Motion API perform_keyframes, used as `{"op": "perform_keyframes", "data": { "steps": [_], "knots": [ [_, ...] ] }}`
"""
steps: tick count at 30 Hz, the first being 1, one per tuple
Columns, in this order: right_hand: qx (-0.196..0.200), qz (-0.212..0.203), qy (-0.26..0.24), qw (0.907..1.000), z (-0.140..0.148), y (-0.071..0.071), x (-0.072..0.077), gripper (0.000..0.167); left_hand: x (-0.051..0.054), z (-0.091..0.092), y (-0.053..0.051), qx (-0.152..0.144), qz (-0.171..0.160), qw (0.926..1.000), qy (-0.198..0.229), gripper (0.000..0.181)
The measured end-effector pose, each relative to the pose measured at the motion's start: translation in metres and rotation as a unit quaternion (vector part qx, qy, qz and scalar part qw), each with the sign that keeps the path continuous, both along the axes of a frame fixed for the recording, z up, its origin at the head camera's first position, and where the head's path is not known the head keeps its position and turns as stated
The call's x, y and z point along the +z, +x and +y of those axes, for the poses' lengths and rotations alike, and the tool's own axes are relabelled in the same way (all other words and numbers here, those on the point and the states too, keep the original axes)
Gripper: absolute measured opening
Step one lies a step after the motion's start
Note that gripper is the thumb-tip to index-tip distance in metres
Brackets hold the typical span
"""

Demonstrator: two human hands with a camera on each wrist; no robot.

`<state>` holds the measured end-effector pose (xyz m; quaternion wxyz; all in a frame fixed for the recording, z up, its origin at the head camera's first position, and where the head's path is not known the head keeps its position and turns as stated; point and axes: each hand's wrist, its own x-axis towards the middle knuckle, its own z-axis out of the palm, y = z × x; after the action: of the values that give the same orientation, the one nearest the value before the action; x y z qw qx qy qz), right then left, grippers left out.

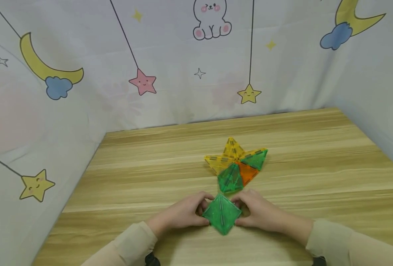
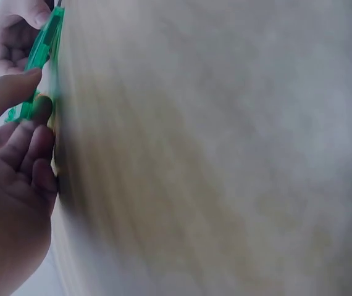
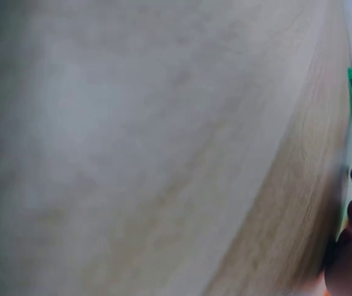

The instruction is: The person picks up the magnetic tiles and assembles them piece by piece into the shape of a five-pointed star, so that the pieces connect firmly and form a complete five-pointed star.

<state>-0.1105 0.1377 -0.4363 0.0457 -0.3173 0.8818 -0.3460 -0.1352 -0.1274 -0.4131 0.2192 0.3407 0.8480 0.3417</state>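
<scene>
Two translucent green triangular magnetic tiles (image 1: 213, 214) lie edge to edge as a diamond low over the table's near middle. My left hand (image 1: 186, 212) pinches their left corner between thumb and fingers. From the opposite side, my right hand (image 1: 264, 212) pinches the right corner. The left wrist view has the green tiles (image 2: 39, 52) between thumb and forefinger; only part of the right hand's grip shows at the right wrist view's edge. Just beyond the hands sits a star-like figure (image 1: 231, 179) of yellow, green and orange magnetic tiles, with one point gone from its outline unclear.
A wood-grain table (image 1: 133, 177) stretches to both sides of the hands. White cloth (image 1: 180, 103) printed with moons and stars hangs along its back and sides.
</scene>
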Motion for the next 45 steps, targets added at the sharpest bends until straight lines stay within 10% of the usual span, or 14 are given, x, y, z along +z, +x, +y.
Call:
{"op": "perform_keyframes", "data": {
  "steps": [11, 19, 24, 45],
  "knots": [
    [0.002, -0.142, -0.081, 0.9866, 0.007, 0.0, 0.009, 0.047, 0.004, 0.002, -0.002, 0.029, -0.133, 0.9871, 0.084, 0.047],
    [-0.064, -0.236, -0.226, 0.9429, 0.013, -0.01, 0.022, 0.046, 0.012, 0.016, -0.011, 0.1, -0.243, 0.9386, 0.224, 0.046],
    [-0.103, -0.244, -0.28, 0.9229, 0.017, -0.019, 0.03, 0.047, 0.017, 0.032, -0.019, 0.141, -0.245, 0.9161, 0.284, 0.046],
    [-0.14, -0.243, -0.359, 0.8905, 0.013, -0.02, 0.03, 0.089, 0.023, 0.081, -0.026, 0.251, -0.238, 0.8647, 0.364, 0.045]
  ]
}}
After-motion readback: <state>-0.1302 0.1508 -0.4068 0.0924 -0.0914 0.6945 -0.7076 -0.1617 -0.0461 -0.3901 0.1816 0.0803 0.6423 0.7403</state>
